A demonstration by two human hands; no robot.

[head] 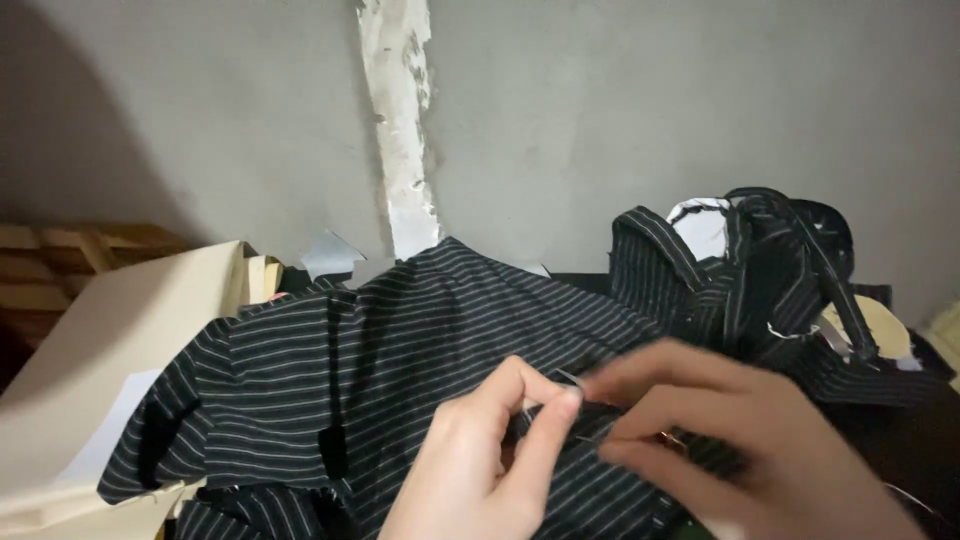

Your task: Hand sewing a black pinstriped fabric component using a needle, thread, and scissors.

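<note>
The left hand rises from the bottom edge, palm turned inward, thumb and forefinger pinched together at their tips. The right hand comes in from the lower right, blurred, its fingers stretched leftward so the tips meet that pinch. Its own fingers seem closed together, though the blur hides the detail.

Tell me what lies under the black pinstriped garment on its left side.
Cream card sheets poke out beneath the black pinstriped garment; whatever lies under its middle is covered by cloth and both hands.
</note>
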